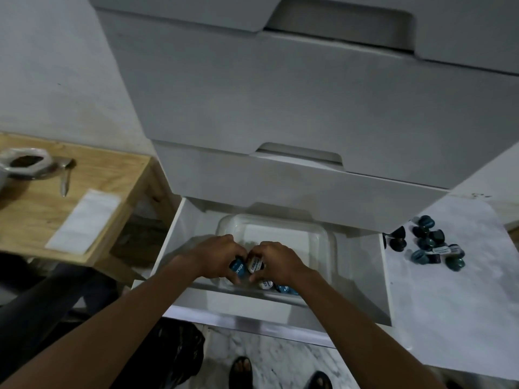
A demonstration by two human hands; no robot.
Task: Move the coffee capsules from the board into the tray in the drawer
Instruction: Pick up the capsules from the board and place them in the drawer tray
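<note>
Left hand (214, 255) and right hand (278, 262) clutch small blue-lidded coffee capsules (238, 269) over the clear plastic tray's (323, 234) six-o'clock rim, where released ones may bounce out.

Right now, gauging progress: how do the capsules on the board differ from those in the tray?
The capsules on the board lie scattered, untouched; the capsules in the tray huddle at the near end of the clear tray, where the left hand and right hand each grip one. More show on the board. Both mix blue and white lids.
</note>
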